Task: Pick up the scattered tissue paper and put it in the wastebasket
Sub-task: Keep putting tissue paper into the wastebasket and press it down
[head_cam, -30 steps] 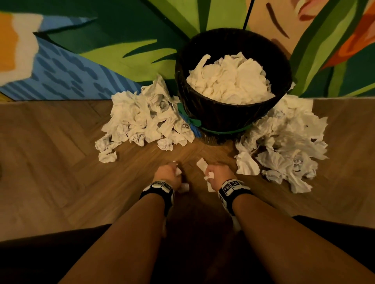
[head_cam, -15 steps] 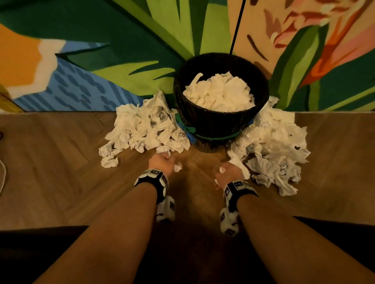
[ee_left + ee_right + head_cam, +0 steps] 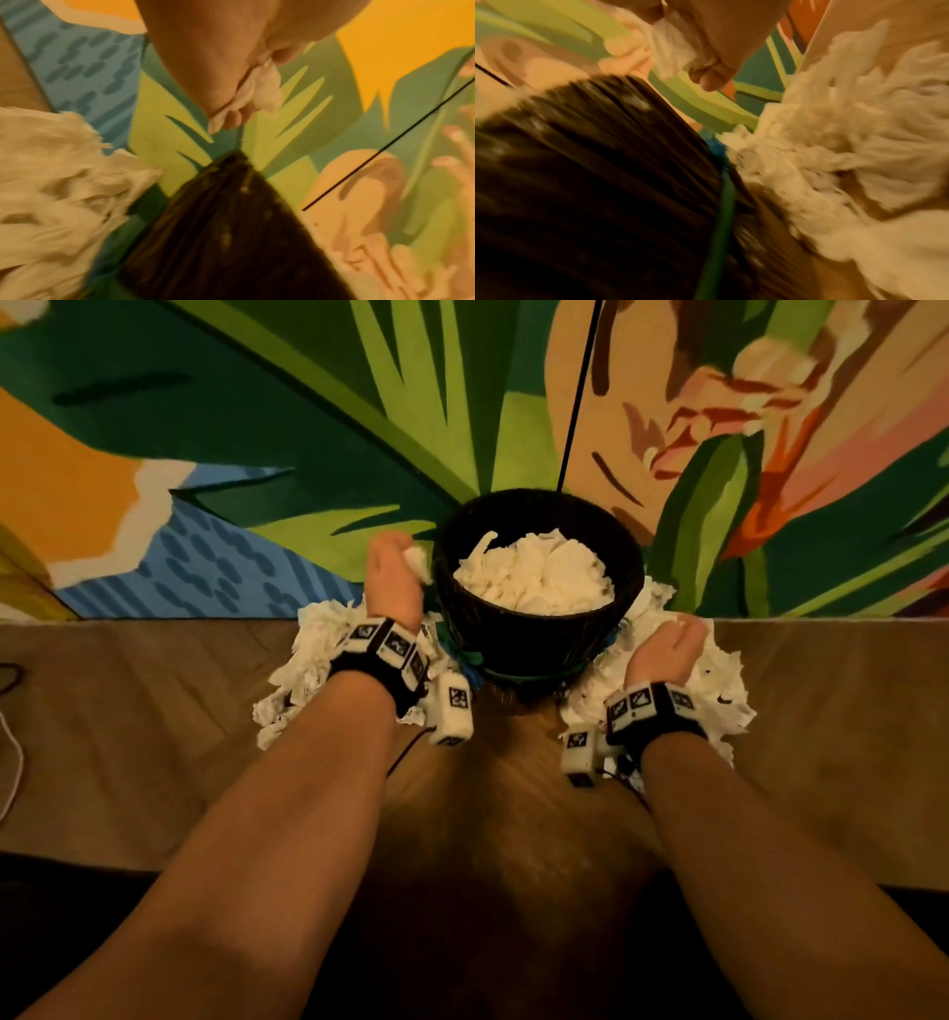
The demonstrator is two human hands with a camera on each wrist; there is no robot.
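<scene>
A dark woven wastebasket [image 3: 539, 634] stands against the wall, heaped with white tissue [image 3: 534, 577]. My left hand [image 3: 393, 572] is raised beside its left rim and grips a crumpled tissue piece [image 3: 417, 559], which also pokes out of the fist in the left wrist view [image 3: 257, 89]. Lower down, at the basket's right side, my right hand [image 3: 667, 647] holds another tissue piece [image 3: 672, 50] in curled fingers. Piles of scattered tissue lie on the floor left [image 3: 303, 670] and right [image 3: 724, 680] of the basket [image 3: 590, 172].
The basket backs onto a painted leaf mural wall [image 3: 308, 454]. A green band [image 3: 513, 672] circles the basket's base. Wooden floor [image 3: 128, 737] stretches to both sides. A white cable [image 3: 13, 762] lies at the far left edge.
Both hands have risen from the floor in front of the basket, each carrying tissue. The left hand now sits level with the rim, the right hand at the basket's right side.
</scene>
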